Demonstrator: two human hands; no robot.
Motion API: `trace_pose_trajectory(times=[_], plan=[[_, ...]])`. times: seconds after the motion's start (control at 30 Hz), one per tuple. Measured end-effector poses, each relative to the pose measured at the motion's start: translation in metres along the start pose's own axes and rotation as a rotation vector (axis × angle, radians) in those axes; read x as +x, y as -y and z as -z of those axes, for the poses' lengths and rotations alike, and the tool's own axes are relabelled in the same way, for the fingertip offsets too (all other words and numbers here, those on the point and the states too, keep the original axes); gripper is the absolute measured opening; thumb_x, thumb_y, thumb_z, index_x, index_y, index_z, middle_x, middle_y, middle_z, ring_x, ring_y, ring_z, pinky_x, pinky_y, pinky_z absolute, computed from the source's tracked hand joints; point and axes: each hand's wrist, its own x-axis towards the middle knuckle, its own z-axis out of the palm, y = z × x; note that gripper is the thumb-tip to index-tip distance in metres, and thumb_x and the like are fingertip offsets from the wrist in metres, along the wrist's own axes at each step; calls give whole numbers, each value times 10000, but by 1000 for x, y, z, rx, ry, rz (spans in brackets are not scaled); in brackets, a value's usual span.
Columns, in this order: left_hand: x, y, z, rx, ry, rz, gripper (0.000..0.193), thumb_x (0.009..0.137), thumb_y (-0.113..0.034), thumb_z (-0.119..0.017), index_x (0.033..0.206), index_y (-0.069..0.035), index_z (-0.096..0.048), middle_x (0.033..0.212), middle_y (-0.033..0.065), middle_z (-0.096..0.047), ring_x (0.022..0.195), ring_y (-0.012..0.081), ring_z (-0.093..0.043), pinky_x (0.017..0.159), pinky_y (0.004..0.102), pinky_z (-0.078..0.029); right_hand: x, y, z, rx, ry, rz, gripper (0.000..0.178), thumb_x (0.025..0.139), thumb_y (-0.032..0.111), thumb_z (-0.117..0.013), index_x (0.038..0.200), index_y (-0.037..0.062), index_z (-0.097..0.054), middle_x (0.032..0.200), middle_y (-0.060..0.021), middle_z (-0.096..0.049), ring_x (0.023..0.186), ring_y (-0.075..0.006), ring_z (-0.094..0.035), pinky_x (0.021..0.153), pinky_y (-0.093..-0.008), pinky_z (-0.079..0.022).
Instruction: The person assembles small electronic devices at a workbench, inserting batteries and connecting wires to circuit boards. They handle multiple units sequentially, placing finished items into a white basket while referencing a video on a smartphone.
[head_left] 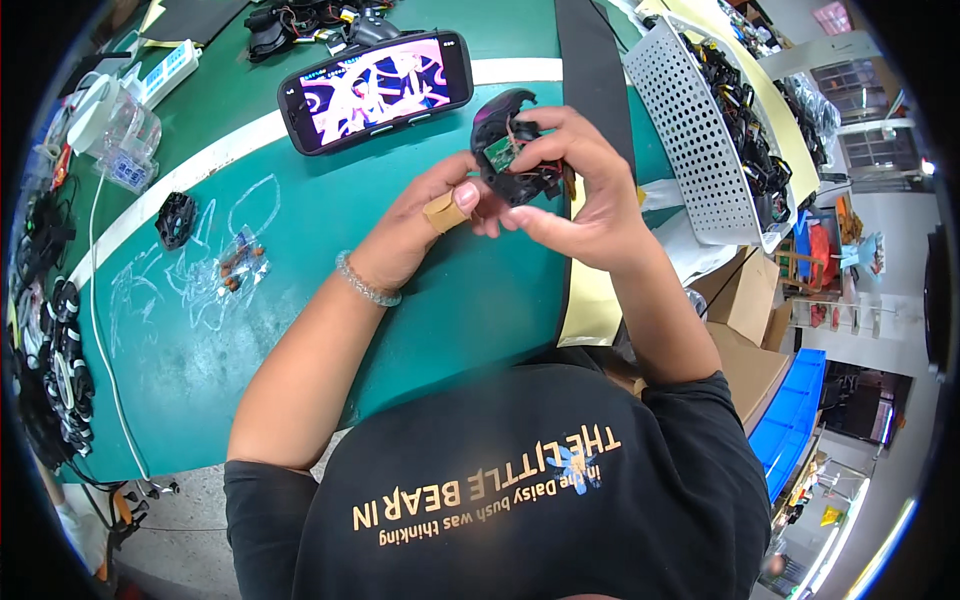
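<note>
Black shell (515,150) with green board (499,152) held above tabletop (440,320), in front of phone (378,88). My left grip (440,215) and right grip (585,200) both clamped on shell rim. Feels light, stiff plastic; board and wires look fragile, so I hold edges, not board.

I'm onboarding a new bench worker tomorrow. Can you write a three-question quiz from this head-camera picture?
1. True or false: both hands are on the black housing with the small green circuit board.
2. Which digit wears tan tape? A) the thumb of the left hand B) a finger of the right hand C) neither
3. What lies on the green table beyond the hands, its screen lit?

Key
1. True: both hands grip it above the table.
2. A.
3. A phone in a dark case, lying sideways.
</note>
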Motion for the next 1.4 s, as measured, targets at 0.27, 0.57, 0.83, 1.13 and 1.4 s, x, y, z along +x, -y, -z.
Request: trace_pose_trajectory(times=[0.27, 0.57, 0.83, 1.13, 1.4], plan=[[3, 4, 1, -35, -164, 101, 287, 893, -216, -575, 1101, -34, -497, 875, 21, -553, 706, 91, -535, 671, 232, -453, -4, 1, -12, -194, 41, -21, 406, 601, 155, -785, 917, 69, -544, 1063, -85, -567, 709, -202, -575, 585, -278, -459], [2, 13, 5, 18, -218, 104, 470, 837, -55, -583, 1270, -32, -404, 967, 34, -564, 833, 98, -554, 733, 247, -466, -16, -10, -28, -193, 10, -126, 589, 607, 157, -803, 1080, 83, -460, 1086, -76, -546, 790, -242, -599, 626, -306, -490], [2, 6, 6, -94, -213, 200, 420, 879, -90, -501, 1281, -42, -388, 960, 67, -569, 770, 126, -503, 697, 259, -431, -17, -25, -31, -311, -120, 103, 558, 587, 181, -822, 1040, 74, -516, 1048, -105, -571, 871, -290, -606, 705, -347, -499], [3, 10, 12, -193, -203, 191, 404, 905, -126, -470, 1290, -47, -379, 978, 77, -581, 765, 132, -510, 703, 256, -419, -17, -34, -31, -336, -205, 202, 428, 537, 158, -825, 878, 70, -580, 905, -85, -557, 791, -269, -565, 673, -344, -466], [0, 13, 11, -89, -205, 186, 472, 918, -261, -485, 1302, -24, -343, 1057, 89, -563, 889, 168, -568, 766, 267, -469, -23, -24, -41, -187, -243, -23, 652, 581, 241, -838, 1097, 57, -484, 1007, -121, -493, 901, -250, -525, 734, -333, -428]])
